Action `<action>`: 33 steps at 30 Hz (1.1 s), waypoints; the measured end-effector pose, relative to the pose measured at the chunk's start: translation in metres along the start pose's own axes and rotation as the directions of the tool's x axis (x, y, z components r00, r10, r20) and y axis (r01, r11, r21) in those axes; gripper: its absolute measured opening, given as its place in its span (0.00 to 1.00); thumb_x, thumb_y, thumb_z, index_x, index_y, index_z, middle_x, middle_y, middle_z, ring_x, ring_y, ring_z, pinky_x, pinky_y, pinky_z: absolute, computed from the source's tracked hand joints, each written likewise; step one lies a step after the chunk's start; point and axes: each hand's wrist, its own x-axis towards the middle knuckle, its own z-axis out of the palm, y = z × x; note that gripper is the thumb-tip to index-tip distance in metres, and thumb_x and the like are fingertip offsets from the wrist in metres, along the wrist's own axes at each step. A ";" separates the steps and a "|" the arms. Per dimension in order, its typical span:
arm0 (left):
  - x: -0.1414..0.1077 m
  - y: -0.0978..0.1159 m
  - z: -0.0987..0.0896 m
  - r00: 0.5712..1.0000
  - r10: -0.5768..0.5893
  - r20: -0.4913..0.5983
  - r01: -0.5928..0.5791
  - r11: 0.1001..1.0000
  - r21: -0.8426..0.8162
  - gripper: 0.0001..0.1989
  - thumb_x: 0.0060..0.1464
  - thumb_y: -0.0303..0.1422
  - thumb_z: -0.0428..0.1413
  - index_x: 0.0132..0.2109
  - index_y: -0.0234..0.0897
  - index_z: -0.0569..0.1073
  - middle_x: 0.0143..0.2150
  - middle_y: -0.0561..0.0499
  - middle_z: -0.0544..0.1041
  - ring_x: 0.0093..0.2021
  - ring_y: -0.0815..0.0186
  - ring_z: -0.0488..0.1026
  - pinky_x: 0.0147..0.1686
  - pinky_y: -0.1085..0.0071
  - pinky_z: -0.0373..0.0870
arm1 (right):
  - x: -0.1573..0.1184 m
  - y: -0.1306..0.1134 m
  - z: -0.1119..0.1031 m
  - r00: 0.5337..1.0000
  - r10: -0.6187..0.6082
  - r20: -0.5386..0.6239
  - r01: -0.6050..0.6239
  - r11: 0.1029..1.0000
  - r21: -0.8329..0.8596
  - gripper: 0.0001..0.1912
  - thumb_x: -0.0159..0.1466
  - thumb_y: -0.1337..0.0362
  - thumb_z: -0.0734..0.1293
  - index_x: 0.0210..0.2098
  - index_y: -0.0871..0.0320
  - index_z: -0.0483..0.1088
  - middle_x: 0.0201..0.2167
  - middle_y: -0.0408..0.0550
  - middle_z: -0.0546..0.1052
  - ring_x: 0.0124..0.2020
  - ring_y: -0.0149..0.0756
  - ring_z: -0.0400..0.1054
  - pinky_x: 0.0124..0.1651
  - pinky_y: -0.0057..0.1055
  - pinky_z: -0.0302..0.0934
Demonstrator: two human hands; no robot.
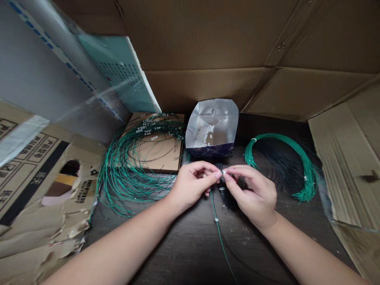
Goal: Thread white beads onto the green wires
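My left hand (192, 184) pinches a thin green wire (220, 235) between thumb and forefinger. The wire hangs down from those fingers toward the front of the table, with a dark thread beside it and a white bead (216, 219) partway along. Fingertip to fingertip with it, my right hand (257, 194) is closed in a pinch on a tiny white bead (224, 172), mostly covered by the fingers. Just beyond both hands stands an open silver-lined bag (219, 128) with loose white beads (204, 135) inside. Below the fingertips lies a tied bundle of black wires (228, 198).
Left, a tangle of green wires (118, 178) with white beads lies partly over a flat cardboard box (166, 152). Right, a curved bundle of green wires (297, 158) lies near more black wires (279, 162). Cardboard walls (208, 39) surround the dark table (184, 245).
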 end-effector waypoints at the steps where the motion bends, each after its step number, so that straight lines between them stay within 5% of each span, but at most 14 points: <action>1: 0.000 0.000 0.000 1.000 0.000 0.003 0.000 1.000 0.002 0.17 0.48 0.41 0.70 0.36 0.30 0.81 0.27 0.53 0.77 0.18 0.75 0.67 0.16 0.78 0.70 | 0.000 0.000 0.000 1.000 0.002 0.001 -0.002 1.000 0.001 0.13 0.64 0.78 0.73 0.45 0.58 0.76 0.37 0.48 0.83 0.33 0.30 0.76 0.36 0.28 0.73; 33: 0.000 -0.003 0.000 1.000 0.017 0.009 -0.017 0.999 0.032 0.15 0.51 0.39 0.69 0.37 0.30 0.81 0.25 0.54 0.74 0.17 0.75 0.67 0.16 0.78 0.69 | 0.005 -0.002 -0.004 0.999 -0.011 0.050 0.012 1.000 -0.010 0.08 0.64 0.78 0.72 0.40 0.60 0.79 0.35 0.52 0.82 0.33 0.33 0.77 0.33 0.27 0.72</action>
